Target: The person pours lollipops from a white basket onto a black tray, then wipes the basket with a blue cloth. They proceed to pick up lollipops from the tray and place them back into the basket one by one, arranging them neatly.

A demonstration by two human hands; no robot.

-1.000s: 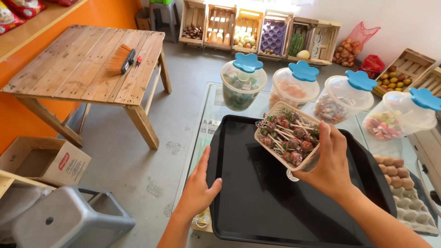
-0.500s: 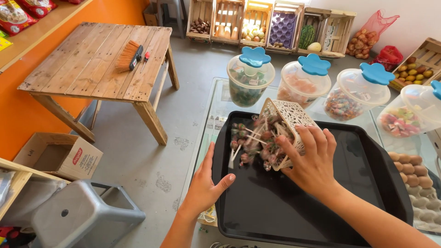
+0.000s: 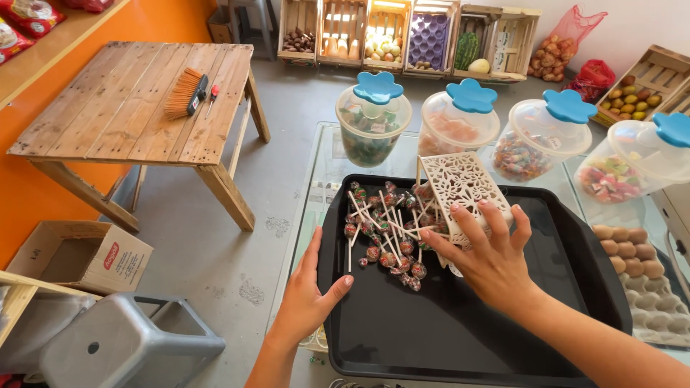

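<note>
The right hand has its grip closed on a white lattice basket, tipped on its side over a black tray. Lollipops lie spilled in a heap on the tray's left part, just beside the basket's mouth. The left hand rests flat and open on the tray's left rim, holding nothing. The tray sits on a glass counter. Four sweet jars with blue lids stand behind it.
</note>
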